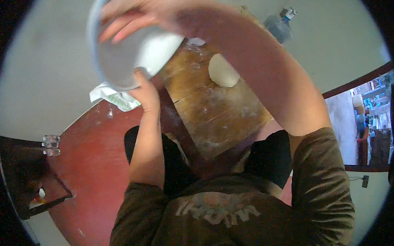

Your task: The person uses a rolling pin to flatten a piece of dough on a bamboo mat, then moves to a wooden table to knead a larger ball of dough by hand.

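My left hand [145, 90] grips the lower rim of a large white bowl [162, 49], its thumb over the edge. The bowl is tilted at the upper left. My right hand [134, 17] reaches across to the bowl's upper part, blurred, with its fingers spread in front of the bowl's side; whether it grips the bowl I cannot tell. Under my right forearm, a flat round of pale dough [222, 73] lies on a flour-dusted wooden board [216, 122], partly hidden by the arm. A small white thing [197, 41] shows at the board's far end.
A white and green cloth or bag [118, 98] lies left of the board. Clear plastic bottles [51, 145] stand at the far left by a wall. A large bluish water bottle [280, 25] is at the upper right. An open doorway [343, 127] is at the right.
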`<state>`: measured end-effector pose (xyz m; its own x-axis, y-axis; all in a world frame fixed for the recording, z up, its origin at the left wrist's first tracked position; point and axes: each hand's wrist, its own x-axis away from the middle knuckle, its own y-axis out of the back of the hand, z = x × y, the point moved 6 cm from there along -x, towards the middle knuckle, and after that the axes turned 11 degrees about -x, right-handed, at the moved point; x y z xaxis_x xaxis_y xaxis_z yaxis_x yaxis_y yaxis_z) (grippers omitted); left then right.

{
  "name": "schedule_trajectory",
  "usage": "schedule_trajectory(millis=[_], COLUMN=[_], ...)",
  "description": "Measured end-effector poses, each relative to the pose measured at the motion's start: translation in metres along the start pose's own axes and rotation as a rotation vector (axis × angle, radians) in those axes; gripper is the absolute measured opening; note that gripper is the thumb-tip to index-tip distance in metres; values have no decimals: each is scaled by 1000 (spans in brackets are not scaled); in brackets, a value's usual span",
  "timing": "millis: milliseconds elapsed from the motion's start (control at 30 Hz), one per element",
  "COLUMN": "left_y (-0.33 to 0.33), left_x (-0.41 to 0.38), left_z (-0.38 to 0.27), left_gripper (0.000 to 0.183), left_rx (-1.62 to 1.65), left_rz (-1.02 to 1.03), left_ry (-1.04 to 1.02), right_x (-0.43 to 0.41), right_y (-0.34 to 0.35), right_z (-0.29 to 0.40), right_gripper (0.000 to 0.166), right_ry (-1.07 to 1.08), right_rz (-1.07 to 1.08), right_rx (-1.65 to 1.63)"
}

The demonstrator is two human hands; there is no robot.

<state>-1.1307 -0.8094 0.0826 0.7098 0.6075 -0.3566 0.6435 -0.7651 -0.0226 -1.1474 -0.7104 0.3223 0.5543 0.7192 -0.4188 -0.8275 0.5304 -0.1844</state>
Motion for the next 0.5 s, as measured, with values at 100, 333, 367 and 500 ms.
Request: schedule_trajectory(millis=[100,333,367,500], left_y=[39,195,219,299], left_x=[-33,-84,-77,-32], left_z=[-27,18,23,76], left_gripper=[39,29,31,47], left_rx=[415,497,462,200], left_rz=[22,33,-6,-93], left_ry=[226,605,646,718], right_x=[-10,136,174,301], right_y=[-65,5,23,48], right_z=[23,52,48,36], right_gripper=[46,35,37,37], right_ry=[194,-158,-239,-378], right_rz=[-77,-595,-784,-1144], right_rx=[871,500,474,399])
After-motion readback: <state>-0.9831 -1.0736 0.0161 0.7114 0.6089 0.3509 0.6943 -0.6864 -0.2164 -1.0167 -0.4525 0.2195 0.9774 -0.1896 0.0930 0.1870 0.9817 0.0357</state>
